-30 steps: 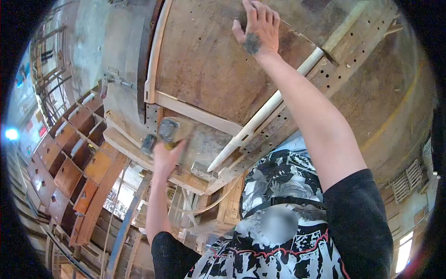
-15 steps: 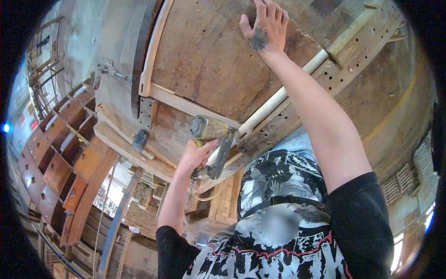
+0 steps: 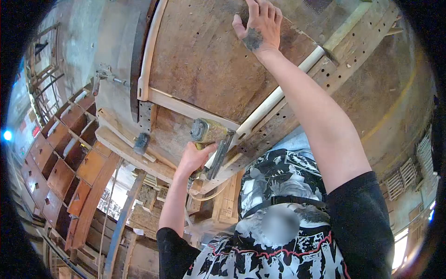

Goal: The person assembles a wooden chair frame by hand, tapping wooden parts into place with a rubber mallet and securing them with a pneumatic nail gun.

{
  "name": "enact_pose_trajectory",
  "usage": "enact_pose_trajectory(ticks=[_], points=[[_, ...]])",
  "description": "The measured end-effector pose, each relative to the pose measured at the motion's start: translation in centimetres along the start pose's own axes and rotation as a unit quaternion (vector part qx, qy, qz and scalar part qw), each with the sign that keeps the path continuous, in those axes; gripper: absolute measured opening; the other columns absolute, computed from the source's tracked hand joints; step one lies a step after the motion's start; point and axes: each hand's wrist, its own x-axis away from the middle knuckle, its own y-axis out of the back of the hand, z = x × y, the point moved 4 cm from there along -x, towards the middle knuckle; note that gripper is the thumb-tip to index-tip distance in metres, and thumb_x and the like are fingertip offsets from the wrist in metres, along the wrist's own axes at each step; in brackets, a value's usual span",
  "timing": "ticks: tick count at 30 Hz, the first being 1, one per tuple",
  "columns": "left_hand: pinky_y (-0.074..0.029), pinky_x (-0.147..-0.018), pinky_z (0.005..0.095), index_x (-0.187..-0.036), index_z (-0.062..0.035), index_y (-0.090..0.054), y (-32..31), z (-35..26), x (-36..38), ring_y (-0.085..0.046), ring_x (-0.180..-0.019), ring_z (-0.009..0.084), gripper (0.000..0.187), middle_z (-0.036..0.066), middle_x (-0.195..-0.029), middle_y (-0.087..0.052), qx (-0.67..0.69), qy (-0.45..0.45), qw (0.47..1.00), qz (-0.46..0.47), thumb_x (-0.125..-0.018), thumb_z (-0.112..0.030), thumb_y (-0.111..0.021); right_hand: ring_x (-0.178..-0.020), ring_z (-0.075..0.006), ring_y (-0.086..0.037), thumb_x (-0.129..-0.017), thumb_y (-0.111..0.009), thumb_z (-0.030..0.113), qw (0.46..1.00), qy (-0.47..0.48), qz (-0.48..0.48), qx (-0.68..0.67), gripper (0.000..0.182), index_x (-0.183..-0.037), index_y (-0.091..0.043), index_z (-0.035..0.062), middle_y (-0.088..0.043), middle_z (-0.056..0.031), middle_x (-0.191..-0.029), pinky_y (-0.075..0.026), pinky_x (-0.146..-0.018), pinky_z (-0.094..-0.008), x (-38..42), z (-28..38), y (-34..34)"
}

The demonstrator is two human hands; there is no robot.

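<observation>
The left hand (image 3: 197, 159) grips a nail gun (image 3: 209, 130) by its handle, just below the middle of the frame, with the gun's head at the corner where a crosspiece (image 3: 190, 108) meets a long rail (image 3: 260, 114); the gun is likely turned this way so that its nose faces the joint, though whether it touches the wood cannot be told. The right hand (image 3: 261, 28), at the upper middle, is unclenched with its fingers a little apart, over the tabletop (image 3: 200, 60); it probably rests there to steady the body, but its fingertips meet the top edge, so any pressing cannot be told. A punched beam (image 3: 297, 111) runs beside the long rail, seemingly as a stop that keeps it straight, and a second rail (image 3: 149, 56) stands at the crosspiece's other end, upper left. The gun hides part of the corner, and the right forearm crosses over the long rail. A black block (image 3: 141, 143) sits left of the gun, a clamp (image 3: 104, 74) lies at the upper left, and a cabinet (image 3: 59, 178) fills the left side, off the tabletop.
</observation>
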Motion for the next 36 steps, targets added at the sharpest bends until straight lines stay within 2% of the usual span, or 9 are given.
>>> enact_pose_trajectory(ticks=[7,12,15,16,19,22,26,30,36], points=[[-0.041,-0.045,0.0312,-0.080,-0.0012,-0.069,0.2,0.3,0.2,-0.051,-0.045,0.0107,0.032,0.001,-0.055,-0.056,-0.013,0.000,1.000,-0.020,-0.084,-0.031,-0.078,-0.132,-0.0372,-0.040,-0.086,-0.063,0.026,1.000,0.015,-0.018,0.003,0.067,-0.145,-0.038,0.0048,-0.044,-0.0187,-0.138,-0.027,-0.114,-0.0523,0.1,0.4,0.2],[-0.042,-0.045,0.0320,-0.088,0.0011,-0.070,0.1,-0.3,0.6,-0.051,-0.044,0.0114,0.036,0.002,-0.058,-0.058,-0.025,-0.006,0.999,-0.026,-0.084,-0.033,-0.078,-0.134,-0.0380,-0.038,-0.088,-0.063,0.029,1.000,0.002,0.010,0.011,0.068,-0.146,-0.037,0.0049,-0.043,-0.0185,-0.140,-0.025,-0.115,-0.0531,0.2,0.3,-0.3],[-0.039,-0.042,0.0302,-0.079,-0.0012,-0.065,0.0,0.3,0.4,-0.048,-0.042,0.0105,0.032,0.001,-0.055,-0.053,-0.016,0.001,1.000,-0.020,-0.085,-0.030,-0.078,-0.133,-0.0341,-0.040,-0.087,-0.064,0.033,1.000,0.006,-0.002,0.018,0.065,-0.144,-0.040,0.0111,-0.047,-0.0145,-0.137,-0.026,-0.114,-0.0515,0.5,0.6,-0.1],[-0.043,-0.048,0.0333,-0.083,0.0004,-0.066,0.2,0.7,0.5,-0.054,-0.048,0.0159,0.035,0.005,-0.059,-0.057,-0.027,-0.037,0.998,-0.049,-0.084,-0.032,-0.078,-0.131,-0.0320,-0.042,-0.087,-0.064,0.036,1.000,0.014,-0.017,0.019,0.064,-0.143,-0.042,0.0142,-0.049,-0.0126,-0.135,-0.027,-0.113,-0.0507,0.3,0.9,-0.1],[-0.053,-0.065,0.0427,-0.096,0.0054,-0.071,-0.1,2.3,0.3,-0.071,-0.067,0.0320,0.047,0.020,-0.071,-0.070,-0.055,-0.164,0.976,-0.134,-0.081,-0.039,-0.079,-0.130,-0.0340,-0.042,-0.084,-0.065,0.035,0.999,0.013,-0.015,0.042,0.066,-0.141,-0.042,0.0110,-0.045,-0.0139,-0.137,-0.026,-0.114,-0.0530,0.2,0.4,-1.0],[-0.053,-0.078,0.0469,-0.098,0.0044,-0.072,1.7,-3.8,4.4,-0.070,-0.089,0.0423,0.046,0.029,-0.085,-0.070,-0.043,-0.067,0.990,-0.119,-0.081,-0.038,-0.077,-0.129,-0.0358,-0.043,-0.083,-0.066,0.035,0.998,0.009,-0.008,0.063,0.070,-0.143,-0.040,0.0100,-0.046,-0.0160,-0.136,-0.027,-0.113,-0.0542,0.1,1.3,-1.0],[-0.053,-0.080,0.0519,-0.104,-0.0001,-0.071,2.7,-5.7,4.0,-0.067,-0.089,0.0451,0.041,0.030,-0.089,-0.069,-0.070,-0.144,0.971,-0.178,-0.080,-0.032,-0.076,-0.130,-0.0381,-0.041,-0.083,-0.066,0.032,0.997,0.015,0.016,0.077,0.074,-0.146,-0.037,0.0087,-0.045,-0.0173,-0.137,-0.027,-0.113,-0.0547,-0.4,3.6,-0.7],[-0.053,-0.078,0.0540,-0.105,-0.0030,-0.069,3.6,-7.0,5.2,-0.068,-0.084,0.0447,0.041,0.027,-0.084,-0.069,-0.141,-0.144,0.955,-0.219,-0.079,-0.033,-0.077,-0.131,-0.0384,-0.040,-0.084,-0.065,0.030,0.996,0.008,0.034,0.077,0.075,-0.148,-0.034,0.0083,-0.044,-0.0177,-0.138,-0.026,-0.113,-0.0551,-1.2,5.9,-0.2],[-0.055,-0.078,0.0516,-0.103,-0.0049,-0.070,1.4,-8.5,6.4,-0.070,-0.083,0.0431,0.039,0.023,-0.086,-0.071,-0.169,-0.083,0.949,-0.251,-0.079,-0.034,-0.078,-0.133,-0.0383,-0.037,-0.085,-0.064,0.030,0.996,-0.006,0.065,0.054,0.077,-0.151,-0.030,0.0076,-0.041,-0.0193,-0.141,-0.025,-0.113,-0.0550,-2.0,6.0,0.6]])
